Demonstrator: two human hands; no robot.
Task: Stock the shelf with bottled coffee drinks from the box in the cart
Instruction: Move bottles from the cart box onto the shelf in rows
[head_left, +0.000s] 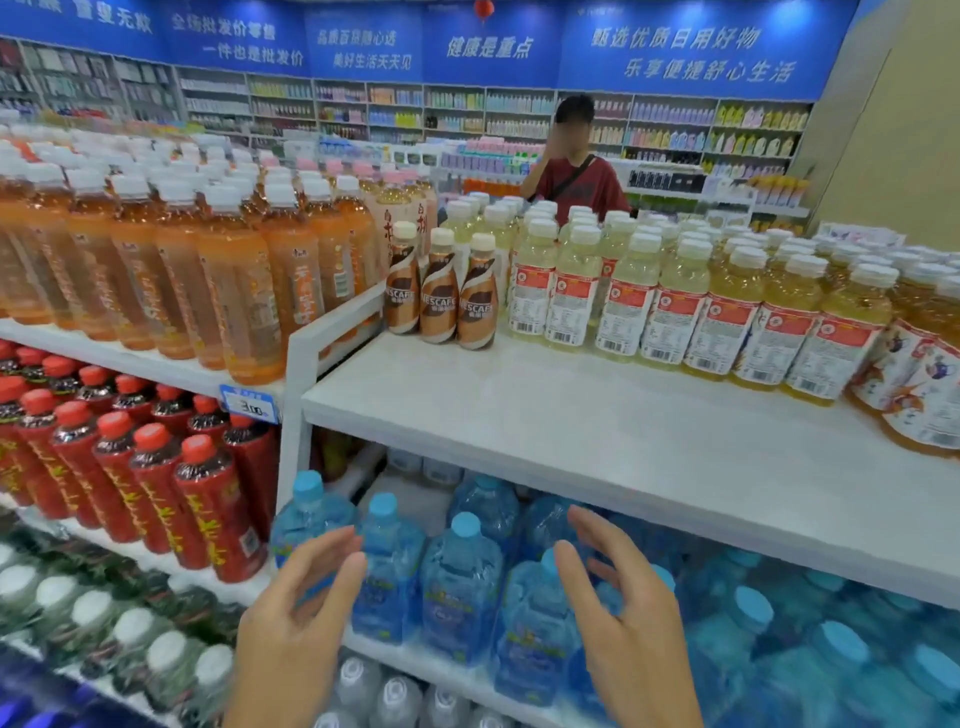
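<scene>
a: where are the coffee drinks?

b: three bottled coffee drinks (441, 296) stand upright at the back left corner of the white top shelf (597, 457). they sit close together in a slanted row, brown-and-cream labels facing forward, cream caps on, well back from the shelf's front edge.

a: what's beside them?

b: just to their right, pale yellow bottles (675, 306) with white caps run in rows along the back of the same shelf. to their left, past a white divider rail (337, 317), orange tea bottles (234, 291) fill the neighbouring shelf.

a: and the hands?

b: both are low in the view, in front of the blue water bottles (457, 587) on the tier below. the left hand (296, 613) has its fingers loosely spread and gently curved, gripping nothing. the right hand (618, 613) is the same, palm turned toward the left one, nothing in it. i cannot tell whether any fingertip touches the blue bottles.

a: anything else around?

b: red-capped bottles (156, 483) with red labels stand under the orange ones, with a blue price tag (249, 405) on the shelf edge above them. a person in a dark red shirt (576, 182) stands beyond the shelving.
</scene>
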